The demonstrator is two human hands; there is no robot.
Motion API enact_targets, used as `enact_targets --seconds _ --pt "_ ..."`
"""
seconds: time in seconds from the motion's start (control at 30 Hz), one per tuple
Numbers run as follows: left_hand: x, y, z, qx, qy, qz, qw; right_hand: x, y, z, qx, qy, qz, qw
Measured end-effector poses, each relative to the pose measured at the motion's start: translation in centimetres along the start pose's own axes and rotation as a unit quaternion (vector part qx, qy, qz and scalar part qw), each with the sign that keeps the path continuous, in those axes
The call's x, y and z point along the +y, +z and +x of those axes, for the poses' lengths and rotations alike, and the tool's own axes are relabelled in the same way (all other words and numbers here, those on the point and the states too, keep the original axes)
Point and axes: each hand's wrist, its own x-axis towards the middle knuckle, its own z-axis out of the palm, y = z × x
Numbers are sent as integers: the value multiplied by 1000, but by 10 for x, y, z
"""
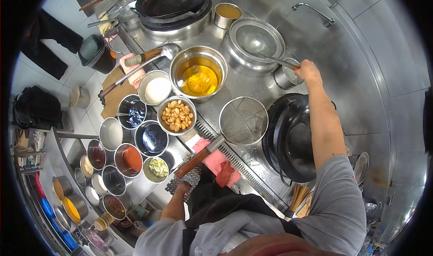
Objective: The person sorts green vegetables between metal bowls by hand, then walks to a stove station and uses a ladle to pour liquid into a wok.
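My right hand (pixel 309 72) is closed round the wooden end of a ladle (pixel 277 60). Its metal shaft slopes down to the left into a steel pot of water (pixel 280 38), and the ladle's bowl is hard to make out there. Low at my left side, my left hand (pixel 182 187) is closed on a grey patterned cloth (pixel 193 177); its fingers are mostly hidden. Just above that cloth lies the wooden handle (pixel 191 163) of a round mesh strainer (pixel 243 120), whose basket rests over the steel counter. Beneath my right forearm sits a black wok (pixel 293 143).
A steel pot of yellow oil (pixel 198 80) stands mid-counter, beside a bowl of peeled nuts or cloves (pixel 177 116). Several seasoning pots, one with red sauce (pixel 128 160), fill the left. Another wok (pixel 169 1) is at the back, and a tap (pixel 315 12) projects from the wall.
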Motion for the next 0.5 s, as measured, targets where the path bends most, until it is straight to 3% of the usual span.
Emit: enact_targets --seconds 0.03,0.13,0.2,0.5 --pt "0 0 -1 8 -15 -47 999 0 0 0 5 -1 -7 1000" --pt "-5 5 4 -24 37 71 996 -1 -1 -1 5 7 3 1000" --pt "-14 15 12 39 136 214 967 -1 -2 -2 4 6 2 1000" --pt "-10 13 15 2 52 113 992 8 -5 2 -4 33 27 999"
